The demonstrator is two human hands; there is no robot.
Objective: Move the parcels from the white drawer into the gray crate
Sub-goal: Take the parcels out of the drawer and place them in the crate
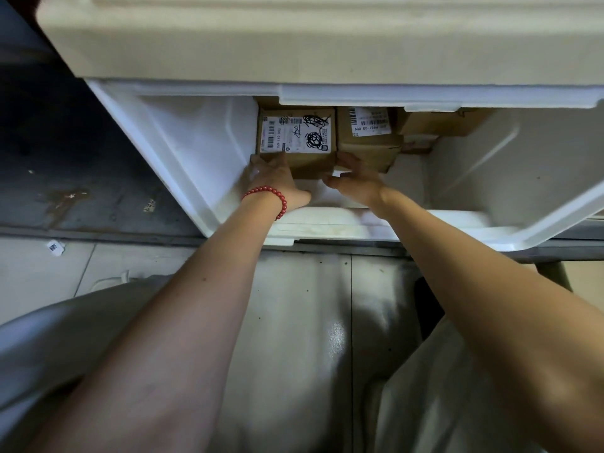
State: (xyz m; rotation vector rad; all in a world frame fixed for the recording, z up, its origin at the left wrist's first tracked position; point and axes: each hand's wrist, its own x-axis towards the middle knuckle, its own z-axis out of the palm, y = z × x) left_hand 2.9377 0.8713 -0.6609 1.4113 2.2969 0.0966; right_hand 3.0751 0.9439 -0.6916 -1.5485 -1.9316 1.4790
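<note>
The white drawer (pixel 183 152) stands pulled out under a cream cabinet top. Inside at the back sit brown cardboard parcels. The nearest parcel (pixel 297 138) has a white label with black scribbles. My left hand (pixel 277 181), with a red bead bracelet on its wrist, grips that parcel's left front corner. My right hand (pixel 354 178) holds its right front corner, fingers tucked between it and a second labelled parcel (pixel 369 138). A third parcel (pixel 438 124) lies further right, half hidden under the drawer's upper rim. The gray crate is not in view.
The cream cabinet top (pixel 294 37) overhangs the drawer's back. A dark stained floor (pixel 65 178) lies to the left, pale tiles (pixel 294 322) below. My light trouser legs fill the bottom corners. The right half of the drawer (pixel 490 165) holds nothing.
</note>
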